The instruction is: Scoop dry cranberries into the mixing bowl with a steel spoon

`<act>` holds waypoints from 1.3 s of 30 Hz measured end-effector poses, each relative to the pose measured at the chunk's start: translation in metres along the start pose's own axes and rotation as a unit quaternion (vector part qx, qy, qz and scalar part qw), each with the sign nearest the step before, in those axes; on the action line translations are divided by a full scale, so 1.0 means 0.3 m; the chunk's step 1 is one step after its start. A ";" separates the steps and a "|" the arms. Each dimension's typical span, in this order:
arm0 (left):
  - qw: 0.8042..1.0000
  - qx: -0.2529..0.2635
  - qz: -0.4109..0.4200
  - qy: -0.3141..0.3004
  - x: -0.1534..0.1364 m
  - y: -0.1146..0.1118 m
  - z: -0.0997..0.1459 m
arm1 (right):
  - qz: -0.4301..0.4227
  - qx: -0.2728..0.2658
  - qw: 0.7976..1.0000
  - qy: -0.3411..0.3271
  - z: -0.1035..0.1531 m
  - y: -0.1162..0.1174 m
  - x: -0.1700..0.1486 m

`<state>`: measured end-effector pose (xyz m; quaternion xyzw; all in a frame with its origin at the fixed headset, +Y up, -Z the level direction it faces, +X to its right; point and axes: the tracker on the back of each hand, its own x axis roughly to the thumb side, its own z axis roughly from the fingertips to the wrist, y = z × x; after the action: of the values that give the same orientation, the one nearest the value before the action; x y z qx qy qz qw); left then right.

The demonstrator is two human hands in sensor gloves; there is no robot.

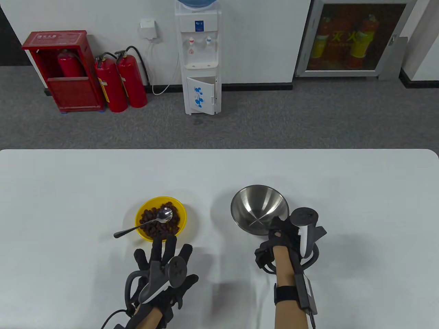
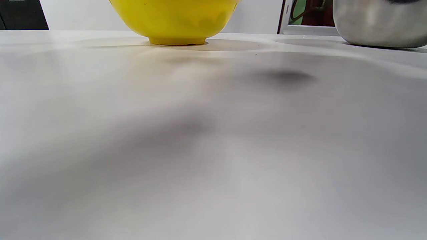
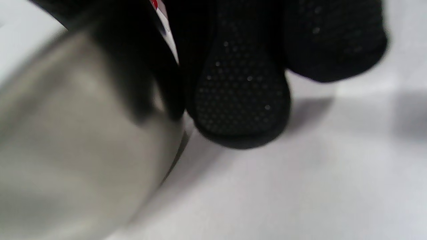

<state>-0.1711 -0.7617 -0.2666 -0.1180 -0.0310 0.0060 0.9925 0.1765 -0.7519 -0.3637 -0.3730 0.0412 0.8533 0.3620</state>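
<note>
A yellow bowl (image 1: pixel 144 209) of dark dry cranberries (image 1: pixel 151 228) sits left of centre on the white table. A steel spoon (image 1: pixel 144 224) lies across it, bowl end on the cranberries, handle sticking out over the left rim. An empty steel mixing bowl (image 1: pixel 259 208) stands to the right. My left hand (image 1: pixel 164 260) hovers open just in front of the yellow bowl, fingers spread, holding nothing. My right hand (image 1: pixel 283 236) grips the near right rim of the mixing bowl; its fingertips (image 3: pixel 240 96) lie against the bowl's wall (image 3: pixel 73 150). The left wrist view shows the yellow bowl (image 2: pixel 173 20) and the mixing bowl (image 2: pixel 377 23) from table level.
The white table (image 1: pixel 68 192) stretches wide to both sides and behind the bowls. Beyond its far edge are grey floor, a water dispenser (image 1: pixel 199 58) and red fire extinguishers (image 1: pixel 120 82).
</note>
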 end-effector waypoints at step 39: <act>0.999 0.030 0.030 0.020 -0.064 0.019 -0.003 | -0.021 0.107 0.952 -0.285 0.174 -0.043 -0.166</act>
<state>-0.1903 -0.7566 -0.2700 -0.0890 -0.0073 0.0338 0.9954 0.1762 -0.7539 -0.2905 -0.0743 0.0200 0.9069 0.4143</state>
